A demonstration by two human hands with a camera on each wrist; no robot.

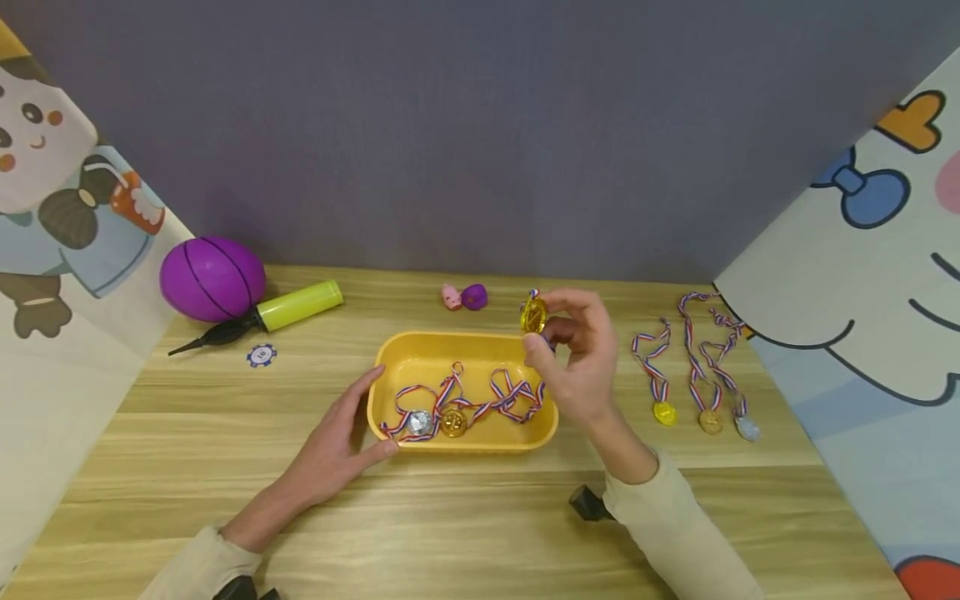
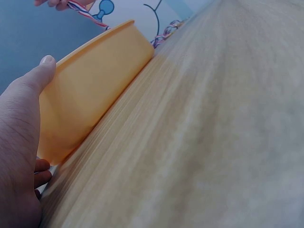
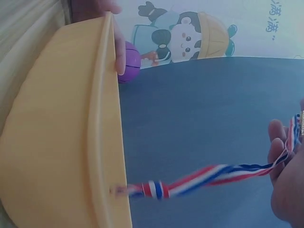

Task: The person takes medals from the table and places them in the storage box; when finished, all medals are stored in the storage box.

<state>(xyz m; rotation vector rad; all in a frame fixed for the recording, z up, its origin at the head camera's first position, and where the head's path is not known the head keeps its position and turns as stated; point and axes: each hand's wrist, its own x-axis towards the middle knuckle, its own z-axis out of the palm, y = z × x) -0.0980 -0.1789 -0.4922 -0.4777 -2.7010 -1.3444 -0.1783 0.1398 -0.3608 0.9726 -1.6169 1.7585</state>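
Note:
A yellow plastic tray (image 1: pixel 450 337) stands on the table. My left hand (image 1: pixel 337 450) grips its left end, thumb at the near corner and fingers at the far side; the left wrist view shows the thumb against the tray's wall (image 2: pixel 95 80). Above the tray's right end, my right hand (image 1: pixel 577 350) pinches a gold medal (image 1: pixel 533 317) between thumb and fingers. Its red, white and blue ribbon (image 3: pixel 209 178) hangs down to the tray in the right wrist view. Inside the tray lie a silver medal (image 1: pixel 419 422) and a gold-coloured medal (image 1: pixel 453 422) with tangled striped ribbons.
Right of the tray lie a yellow-gold medal (image 1: pixel 664 412), a bronze-toned medal (image 1: pixel 710 421) and a silver medal (image 1: pixel 747 427) on ribbons. At left are a purple ball (image 1: pixel 213 279), a green hand pump (image 1: pixel 300 306) and a chip (image 1: pixel 262 356). Small pink and purple items (image 1: pixel 473 297) sit behind the tray.

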